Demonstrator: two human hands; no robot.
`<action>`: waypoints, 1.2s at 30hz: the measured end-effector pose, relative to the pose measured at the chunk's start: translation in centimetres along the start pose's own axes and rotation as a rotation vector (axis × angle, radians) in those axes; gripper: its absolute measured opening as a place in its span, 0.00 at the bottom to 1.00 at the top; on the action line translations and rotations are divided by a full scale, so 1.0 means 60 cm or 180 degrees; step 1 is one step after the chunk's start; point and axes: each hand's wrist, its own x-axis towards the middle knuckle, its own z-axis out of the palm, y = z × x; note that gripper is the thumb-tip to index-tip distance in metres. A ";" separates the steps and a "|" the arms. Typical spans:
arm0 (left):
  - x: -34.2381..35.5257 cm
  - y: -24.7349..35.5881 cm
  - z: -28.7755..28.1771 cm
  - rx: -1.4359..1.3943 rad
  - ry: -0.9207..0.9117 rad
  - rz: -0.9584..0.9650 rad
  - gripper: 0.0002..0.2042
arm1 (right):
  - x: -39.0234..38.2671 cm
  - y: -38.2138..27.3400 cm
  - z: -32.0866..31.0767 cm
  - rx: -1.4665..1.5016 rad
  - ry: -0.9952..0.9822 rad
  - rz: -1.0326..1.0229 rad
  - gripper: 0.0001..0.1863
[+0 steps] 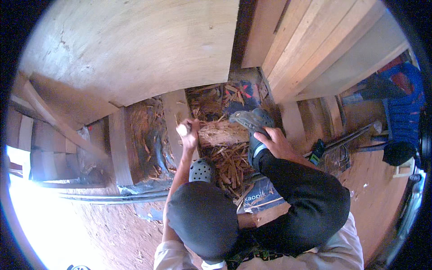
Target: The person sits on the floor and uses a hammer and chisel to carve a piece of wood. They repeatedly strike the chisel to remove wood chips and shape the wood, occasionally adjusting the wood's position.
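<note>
My left hand [189, 138] is raised beside a pale, rough piece of wood [227, 133], closed in a fist. A pale rounded end shows at the fist, but blur hides what it belongs to. My right hand [277, 145] lies with thumb and fingers apart on my right ankle, against the back of a grey clog [253, 119]. That foot rests over the right end of the rough wood. My other clog [201, 171], grey with holes, stands below my left hand.
Wood chips [231, 164] litter the ground around my feet. A large plywood sheet [135, 40] stands ahead, with stacked boards [319, 40] at the right. A blue printed sack [263, 196] lies near my right knee. Blue patterned cloth [402, 108] shows at far right.
</note>
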 end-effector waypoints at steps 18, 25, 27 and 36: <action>0.069 0.338 -0.157 -0.0971 -0.1728 0.0655 0.09 | 0.028 0.132 0.047 0.0166 0.0656 -0.0379 0.32; 0.034 0.545 -0.199 -0.0410 -0.1989 0.0930 0.09 | 0.073 0.249 0.074 0.0212 -0.0139 -0.0307 0.21; 0.022 0.552 -0.179 0.0218 -0.1798 0.1145 0.09 | 0.110 0.290 0.094 -0.0177 -0.0429 -0.0323 0.19; 0.011 0.326 0.009 0.0608 -0.2065 0.0858 0.12 | 0.081 0.274 0.074 0.0057 -0.0739 -0.0274 0.21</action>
